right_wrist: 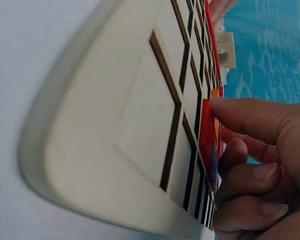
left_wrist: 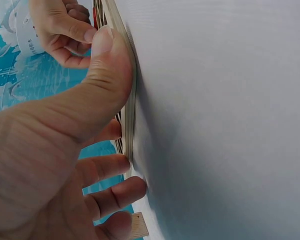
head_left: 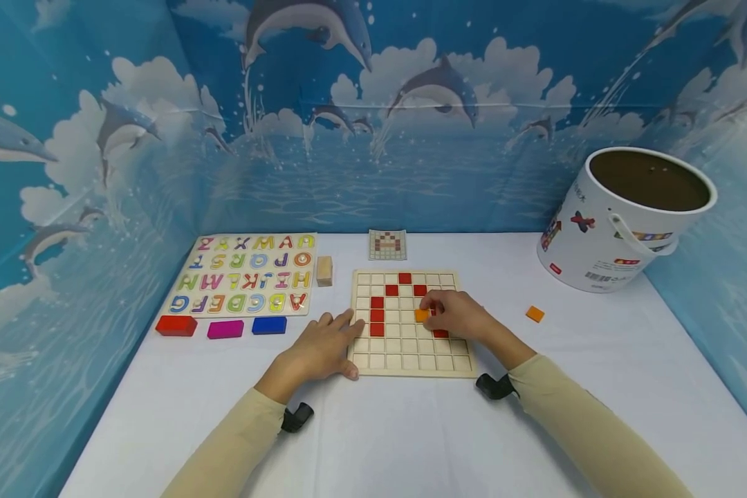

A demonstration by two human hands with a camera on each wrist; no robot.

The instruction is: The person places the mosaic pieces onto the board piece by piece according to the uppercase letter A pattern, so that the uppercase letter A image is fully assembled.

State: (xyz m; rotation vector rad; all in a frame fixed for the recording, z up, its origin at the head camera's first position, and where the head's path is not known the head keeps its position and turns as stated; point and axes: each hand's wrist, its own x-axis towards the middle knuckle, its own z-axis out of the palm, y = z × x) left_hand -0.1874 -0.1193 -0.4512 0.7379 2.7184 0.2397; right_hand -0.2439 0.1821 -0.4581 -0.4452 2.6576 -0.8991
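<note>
A pale wooden grid board [head_left: 401, 361] lies on the white table, with several red square tiles [head_left: 377, 315] set in its cells. Over the right half of the board, my right hand [head_left: 456, 315] pinches an orange square tile [head_left: 421, 315] low at the grid. In the right wrist view the orange tile [right_wrist: 216, 93] shows by the thumb tip, beside a red tile [right_wrist: 206, 131]. My left hand [head_left: 325, 346] rests on the board's left side with fingers spread, its thumb by the front left corner. The left wrist view shows that thumb [left_wrist: 107, 60] against the board's edge.
A small pattern card [head_left: 387, 245] lies behind the board. To the left are an alphabet board [head_left: 224, 280], a wooden block [head_left: 324, 271] and red [head_left: 176, 326], magenta [head_left: 225, 329] and blue [head_left: 269, 325] blocks. A loose orange tile [head_left: 535, 314] and a white bucket [head_left: 597, 238] are at right.
</note>
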